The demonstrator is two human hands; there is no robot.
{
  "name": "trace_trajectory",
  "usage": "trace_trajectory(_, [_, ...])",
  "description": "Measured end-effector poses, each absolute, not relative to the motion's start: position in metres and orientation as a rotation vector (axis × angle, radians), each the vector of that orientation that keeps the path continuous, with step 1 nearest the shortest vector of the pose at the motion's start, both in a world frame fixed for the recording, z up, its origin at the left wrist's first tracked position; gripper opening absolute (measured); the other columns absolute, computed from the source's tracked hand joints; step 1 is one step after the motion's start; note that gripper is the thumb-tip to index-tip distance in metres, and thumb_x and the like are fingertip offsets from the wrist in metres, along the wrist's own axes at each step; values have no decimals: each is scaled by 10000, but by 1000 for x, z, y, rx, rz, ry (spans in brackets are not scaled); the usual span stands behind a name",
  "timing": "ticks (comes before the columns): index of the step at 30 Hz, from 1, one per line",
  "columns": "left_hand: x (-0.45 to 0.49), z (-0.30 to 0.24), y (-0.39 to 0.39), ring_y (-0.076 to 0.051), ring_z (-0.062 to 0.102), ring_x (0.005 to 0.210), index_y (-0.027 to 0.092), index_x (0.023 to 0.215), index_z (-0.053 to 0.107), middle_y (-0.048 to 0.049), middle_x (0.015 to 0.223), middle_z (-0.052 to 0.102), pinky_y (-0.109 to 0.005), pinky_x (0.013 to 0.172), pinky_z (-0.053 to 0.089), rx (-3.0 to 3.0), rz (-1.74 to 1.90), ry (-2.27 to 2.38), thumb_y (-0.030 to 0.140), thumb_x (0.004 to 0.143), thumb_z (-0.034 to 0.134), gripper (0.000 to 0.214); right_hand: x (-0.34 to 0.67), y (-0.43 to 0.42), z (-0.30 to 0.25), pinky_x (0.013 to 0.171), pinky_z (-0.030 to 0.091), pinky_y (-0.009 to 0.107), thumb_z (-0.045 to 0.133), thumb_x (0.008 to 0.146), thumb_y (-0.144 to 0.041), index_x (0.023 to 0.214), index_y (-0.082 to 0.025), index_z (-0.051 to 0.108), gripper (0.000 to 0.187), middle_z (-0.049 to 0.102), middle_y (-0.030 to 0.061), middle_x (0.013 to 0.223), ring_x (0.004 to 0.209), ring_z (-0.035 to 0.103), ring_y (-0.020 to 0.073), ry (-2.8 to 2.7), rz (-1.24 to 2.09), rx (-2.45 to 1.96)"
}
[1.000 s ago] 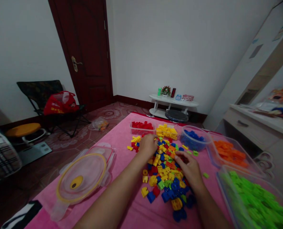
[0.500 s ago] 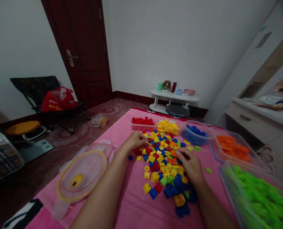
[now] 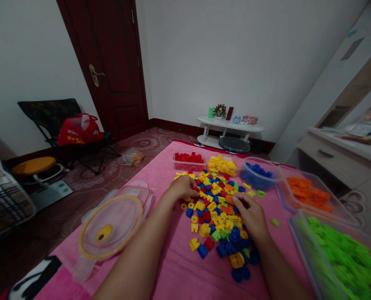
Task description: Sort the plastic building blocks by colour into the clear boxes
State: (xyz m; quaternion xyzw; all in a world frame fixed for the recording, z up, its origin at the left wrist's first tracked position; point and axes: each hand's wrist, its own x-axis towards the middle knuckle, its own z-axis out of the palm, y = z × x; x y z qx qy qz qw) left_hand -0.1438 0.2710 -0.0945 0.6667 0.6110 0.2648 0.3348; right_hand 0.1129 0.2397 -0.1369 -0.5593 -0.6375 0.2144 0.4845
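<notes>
Five plastic tubs of blocks are set out, three beyond the hands, two right of the right hand. One yellow-rimmed lid is laid left of the left hand. Between the hands a pile of building blocks, too many to be counted, is spread. The left fingers are curled at its edge, the right narrowly bent beside one orange block; whether anything is gripped by either cannot be told.

"What lies on the pink, cloth-covered desk?"
"A loose spread of multicoloured plastic blocks, in the middle."
"Around it?"
"Five transparent plastic tubs beyond and rightward; overlapping transparent plastic lids left."
</notes>
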Motion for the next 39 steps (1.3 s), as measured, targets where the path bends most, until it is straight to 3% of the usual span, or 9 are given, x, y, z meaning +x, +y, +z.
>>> trace_trajectory(6, [-154,-100,290,-77,548,510,134,995,595,7,636,587,-192,522,467,1227,1179,1536,131,659,596,336,112,238,-135,857,432,373,566,750,-433,783,-187,671,269,669,77,916,901,591,231,-1557,532,-1376])
trace_trajectory(10, [-152,-100,309,-116,604,622,114,901,605,-39,668,615,-213,584,493,1124,1267,1669,190,730,531,201,115,241,-140,880,426,386,567,750,-445,792,-191,673,278,665,78,929,923,585,236,-1561,520,-1360])
trace_trajectory(14, [-149,-101,323,-247,629,868,139,686,631,-87,708,645,-272,672,480,1200,1188,1908,305,652,663,173,116,242,-143,876,429,378,564,762,-430,780,-197,666,255,656,76,930,922,576,229,-1555,514,-1337])
trace_trajectory(18, [-137,-102,329,-324,570,1047,130,844,672,-187,985,652,-360,810,451,1592,874,2299,414,668,680,334,113,241,-142,859,430,363,560,769,-419,773,-200,661,241,654,66,910,908,577,222,-1555,498,-1347])
trace_trajectory(21, [-128,-102,332,-342,572,1041,98,942,664,-229,1045,629,-400,840,438,1681,772,2335,368,689,675,370,113,240,-142,856,430,351,550,782,-417,779,-198,654,243,649,61,911,905,577,214,-1569,501,-1342])
trace_trajectory(24, [-126,-102,333,-351,566,1048,93,895,671,-229,1025,636,-415,851,433,1624,801,2297,285,686,666,284,113,239,-142,850,431,347,544,789,-415,781,-197,649,242,645,59,913,901,575,211,-1571,501,-1342])
trace_trajectory(30, [-134,-85,334,-244,645,816,124,697,639,-107,750,667,-321,669,512,1410,924,1921,304,726,585,191,112,240,-141,859,419,351,540,791,-404,784,-197,647,233,641,60,913,903,570,212,-1579,480,-1357])
trace_trajectory(34, [-133,-55,359,-140,628,632,93,746,622,-66,645,642,-233,579,522,1334,1004,1680,203,758,534,141,111,239,-140,851,417,337,530,799,-404,781,-195,639,236,638,59,910,903,566,209,-1579,482,-1355])
trace_trajectory(39, [-125,-31,393,-165,632,699,55,852,631,-96,695,655,-273,662,528,1353,1089,1667,193,721,631,191,112,238,-141,864,411,328,533,798,-408,800,-196,645,239,640,55,923,914,568,206,-1576,497,-1366])
